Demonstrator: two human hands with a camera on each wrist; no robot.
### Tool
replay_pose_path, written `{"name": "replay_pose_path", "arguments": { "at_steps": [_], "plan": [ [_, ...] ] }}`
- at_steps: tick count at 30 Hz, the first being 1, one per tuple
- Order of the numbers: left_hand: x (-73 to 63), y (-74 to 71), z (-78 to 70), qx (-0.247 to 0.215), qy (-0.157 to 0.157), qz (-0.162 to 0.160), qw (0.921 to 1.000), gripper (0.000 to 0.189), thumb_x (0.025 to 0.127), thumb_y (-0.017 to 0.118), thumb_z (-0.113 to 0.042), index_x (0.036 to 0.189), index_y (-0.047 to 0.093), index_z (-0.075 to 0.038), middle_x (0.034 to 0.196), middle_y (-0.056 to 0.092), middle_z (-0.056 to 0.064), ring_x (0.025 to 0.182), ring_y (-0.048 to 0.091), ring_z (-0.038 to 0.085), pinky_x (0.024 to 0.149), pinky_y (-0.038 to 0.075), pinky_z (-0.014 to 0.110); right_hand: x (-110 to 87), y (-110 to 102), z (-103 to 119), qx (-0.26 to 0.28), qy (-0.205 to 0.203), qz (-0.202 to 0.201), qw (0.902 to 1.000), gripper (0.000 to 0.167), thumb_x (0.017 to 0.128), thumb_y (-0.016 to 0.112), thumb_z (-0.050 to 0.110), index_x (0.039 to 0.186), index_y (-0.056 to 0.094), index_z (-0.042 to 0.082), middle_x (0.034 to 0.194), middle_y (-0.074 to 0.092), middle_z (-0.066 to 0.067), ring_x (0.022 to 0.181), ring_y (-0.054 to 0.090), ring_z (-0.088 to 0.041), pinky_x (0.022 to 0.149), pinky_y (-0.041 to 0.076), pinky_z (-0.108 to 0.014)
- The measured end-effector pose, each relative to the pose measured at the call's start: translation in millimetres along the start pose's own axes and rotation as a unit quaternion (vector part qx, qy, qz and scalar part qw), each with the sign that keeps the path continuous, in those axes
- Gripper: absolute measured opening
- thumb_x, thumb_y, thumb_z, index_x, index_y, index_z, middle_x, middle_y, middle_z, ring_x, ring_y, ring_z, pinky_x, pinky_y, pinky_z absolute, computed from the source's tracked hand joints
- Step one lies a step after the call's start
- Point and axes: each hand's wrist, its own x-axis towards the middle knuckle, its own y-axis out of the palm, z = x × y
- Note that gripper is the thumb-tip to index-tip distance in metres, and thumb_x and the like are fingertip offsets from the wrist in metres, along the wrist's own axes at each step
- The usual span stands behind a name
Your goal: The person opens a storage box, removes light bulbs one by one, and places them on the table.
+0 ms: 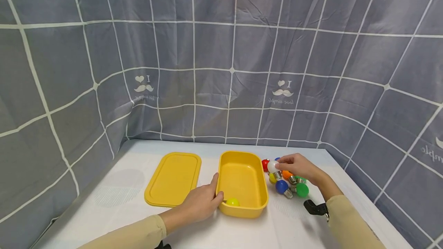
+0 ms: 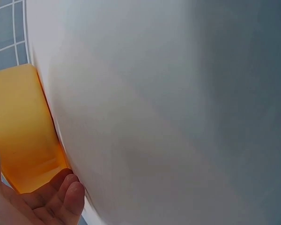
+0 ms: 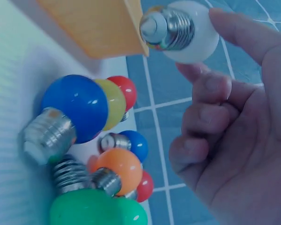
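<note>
My right hand (image 1: 299, 166) pinches a white light bulb (image 1: 272, 166) between thumb and fingertip, its metal screw base pointing away from the palm in the right wrist view. Below it lies a pile of coloured bulbs, among them a blue bulb (image 3: 75, 108), an orange bulb (image 3: 119, 169) and a green bulb (image 1: 302, 190). My left hand (image 1: 200, 203) holds the left side of a yellow plastic box (image 1: 241, 180), thumb over the rim and fingers along the outer wall. Inside the box, at its near left corner, sits a yellow-green bulb (image 1: 232, 201).
A flat yellow lid (image 1: 173, 180) lies left of the box on the white tabletop (image 1: 117, 203). A grey checked curtain (image 1: 214, 49) hangs behind the table and along both sides. Red bulbs (image 1: 265, 165) lie close to the box's right wall.
</note>
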Motion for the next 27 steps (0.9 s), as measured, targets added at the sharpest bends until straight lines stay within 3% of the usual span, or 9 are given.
{"name": "replay_pose_path", "arguments": {
  "at_steps": [4, 14, 27],
  "plan": [
    [-1.2, -1.0, -0.6, 0.0, 0.0, 0.0, 1.0, 0.069, 0.105, 0.041, -0.039, 0.159, 0.023, 0.0, 0.068, 0.049, -0.008, 0.066, 0.051, 0.008, 0.061, 0.041, 0.028, 0.0, 6.5, -6.7, -0.012, 0.013, -0.004, 0.9998, 0.058, 0.088, 0.072, 0.051, 0.125, 0.069, 0.006, 0.104, 0.071, -0.002, 0.099, 0.063, -0.028, 0.092, 0.055, -0.046],
    [-2.7, -1.1, -2.1, -0.002, 0.002, 0.0, 1.0, 0.069, 0.104, 0.041, -0.038, 0.158, 0.024, 0.001, 0.068, 0.05, -0.008, 0.067, 0.051, 0.008, 0.06, 0.041, 0.028, -1.0, 21.8, -4.2, -0.053, -0.016, -0.013, 0.9984, 0.041, 0.088, 0.075, 0.041, 0.11, 0.075, 0.007, 0.092, 0.067, -0.002, 0.083, 0.057, -0.021, 0.075, 0.053, -0.035],
    [-3.2, -0.3, -2.0, -0.005, 0.003, 0.0, 1.0, 0.069, 0.104, 0.041, -0.039, 0.158, 0.024, 0.001, 0.068, 0.049, -0.008, 0.066, 0.051, 0.008, 0.06, 0.04, 0.028, -2.1, 40.6, 1.8, -0.137, 0.0, -0.032, 0.9901, 0.038, 0.081, 0.08, 0.044, 0.104, 0.076, 0.014, 0.086, 0.066, 0.003, 0.079, 0.057, -0.016, 0.074, 0.056, -0.034]
  ]
}}
